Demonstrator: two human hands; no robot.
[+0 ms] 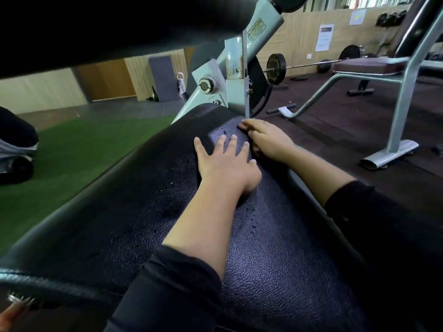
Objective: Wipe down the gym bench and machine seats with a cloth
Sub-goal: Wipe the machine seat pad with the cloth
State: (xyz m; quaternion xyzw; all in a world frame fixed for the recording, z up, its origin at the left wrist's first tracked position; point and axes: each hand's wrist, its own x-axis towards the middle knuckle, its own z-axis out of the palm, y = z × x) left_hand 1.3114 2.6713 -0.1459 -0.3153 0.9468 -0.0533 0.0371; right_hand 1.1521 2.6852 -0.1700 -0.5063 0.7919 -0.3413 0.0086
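A long black padded bench (pixel 115 207) runs from the near edge of the view up to a grey machine frame (pixel 236 68). A dark pebbled cloth (pixel 282 255) lies spread along the pad's top, with water droplets on and beside it. My left hand (pixel 225 164) presses flat on the cloth near its far end, fingers straight and spread. Just to its right, my right hand (pixel 268 137) lies palm-down over the cloth's far right corner. Its fingers stretch along the edge and its thumb is tucked underneath, out of sight.
A black roller pad (pixel 119 27) hangs overhead. A second bench with a grey steel frame (pixel 402 97) stands on the right, and a barbell (pixel 311 64) lies behind it. Green turf (pixel 72 159) covers the floor on the left, where someone's leg and shoe (pixel 16 144) show.
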